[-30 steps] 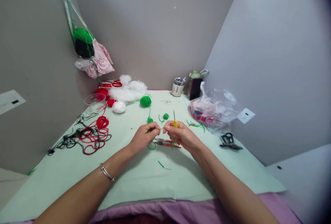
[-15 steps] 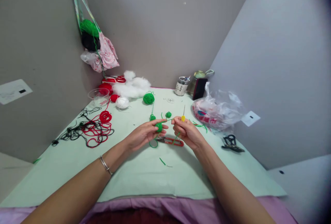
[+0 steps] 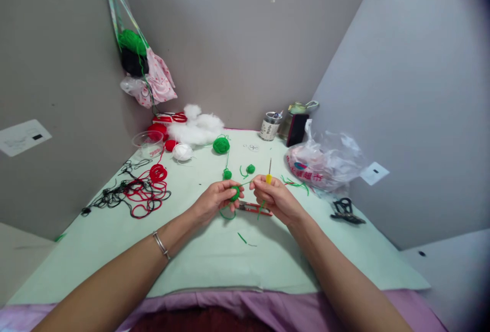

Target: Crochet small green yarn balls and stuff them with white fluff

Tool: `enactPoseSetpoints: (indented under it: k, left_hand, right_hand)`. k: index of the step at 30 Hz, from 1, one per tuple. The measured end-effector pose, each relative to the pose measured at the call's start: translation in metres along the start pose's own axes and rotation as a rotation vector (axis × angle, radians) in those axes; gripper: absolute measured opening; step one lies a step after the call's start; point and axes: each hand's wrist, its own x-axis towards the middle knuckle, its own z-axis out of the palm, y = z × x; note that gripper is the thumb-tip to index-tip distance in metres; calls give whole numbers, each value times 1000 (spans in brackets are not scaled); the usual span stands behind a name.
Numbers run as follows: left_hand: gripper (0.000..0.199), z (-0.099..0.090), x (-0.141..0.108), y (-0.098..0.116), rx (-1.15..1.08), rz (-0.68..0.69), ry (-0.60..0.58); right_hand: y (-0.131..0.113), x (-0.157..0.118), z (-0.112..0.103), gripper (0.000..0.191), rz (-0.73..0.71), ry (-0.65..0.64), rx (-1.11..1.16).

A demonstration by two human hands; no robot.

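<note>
Between the fingers of my left hand point(image 3: 218, 198) is a small green crocheted piece point(image 3: 235, 193). My right hand point(image 3: 276, 198) is closed on a yellow-handled hook point(image 3: 269, 179), its metal shaft pointing up, and also pinches green yarn. A strand of that yarn point(image 3: 245, 184) runs between both hands. Red-handled snips point(image 3: 254, 208) lie on the table beneath, partly covered by my hands. Just beyond the hands are two small green balls point(image 3: 227, 174) point(image 3: 250, 169), and a larger green yarn ball point(image 3: 221, 145) lies farther back.
Tangled black and red yarn point(image 3: 145, 194) lies left, near white stuffing point(image 3: 199, 128) and a white yarn ball point(image 3: 182, 152). At the right are a plastic bag point(image 3: 321, 163), a black claw clip point(image 3: 346, 211), a phone point(image 3: 297, 130) and a pen can point(image 3: 270, 126).
My left fingers have closed in around the green piece, with the thumb now over it. My right hand has shifted slightly left and down with the hook. The view has moved a little.
</note>
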Motion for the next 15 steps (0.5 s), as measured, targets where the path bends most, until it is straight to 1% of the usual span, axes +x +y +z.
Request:
enactPoseSetpoints:
  k: [3,7,10,15]
  left_hand:
    - [28,2,0,0,-1,-23,6]
    - [31,3,-2,5,-21,-22,14]
    - [32,1,-2,7,-4,-11,43]
    - [43,0,-2,5,45,15,80]
  right_hand:
    - [0,1,-1,37,2,2,-12]
    - [-2,3,-7,38,-9,36,-10]
    - [-2,3,-8,38,-18,43,-9]
    - [-3,2,-9,37,-29,37,-17]
